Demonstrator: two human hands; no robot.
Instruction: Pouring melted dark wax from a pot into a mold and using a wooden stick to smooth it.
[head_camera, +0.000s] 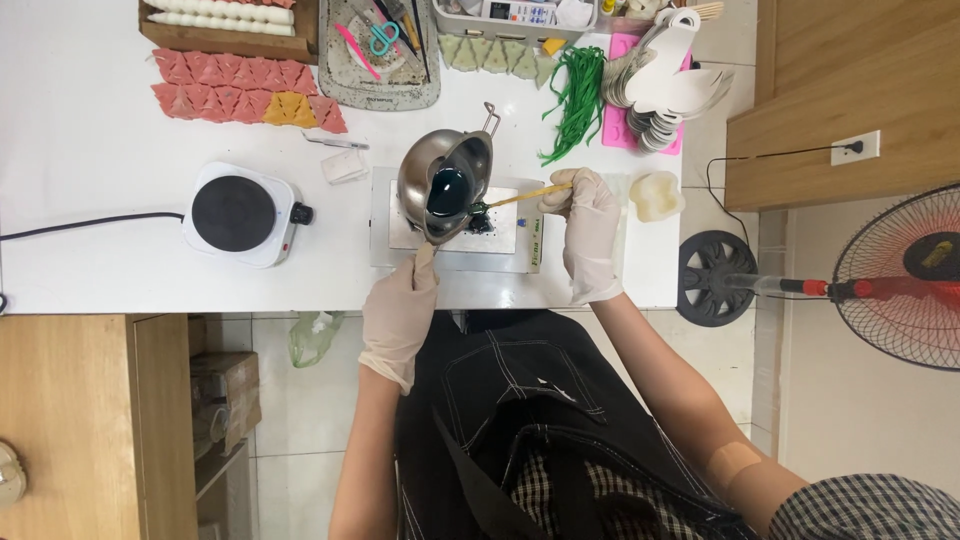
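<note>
My left hand (400, 310), in a pale glove, grips the handle of a small steel melting pot (445, 180) that is tilted over a flat scale (455, 232) on the white table. Dark teal liquid (445, 190) fills the pot. My right hand (588, 222), also gloved, holds a thin wooden stick (520, 196) whose tip touches the pot's spout, where dark teal drips lie on the scale's plate.
A white electric hotplate (240, 213) with its cord stands left of the scale. Behind lie pink and orange triangle pieces (245, 92), a tool tray (380, 55), green strands (575, 100), white paper cut-outs (665, 85) and a pale mould (657, 195). A standing fan (895, 285) is at the right.
</note>
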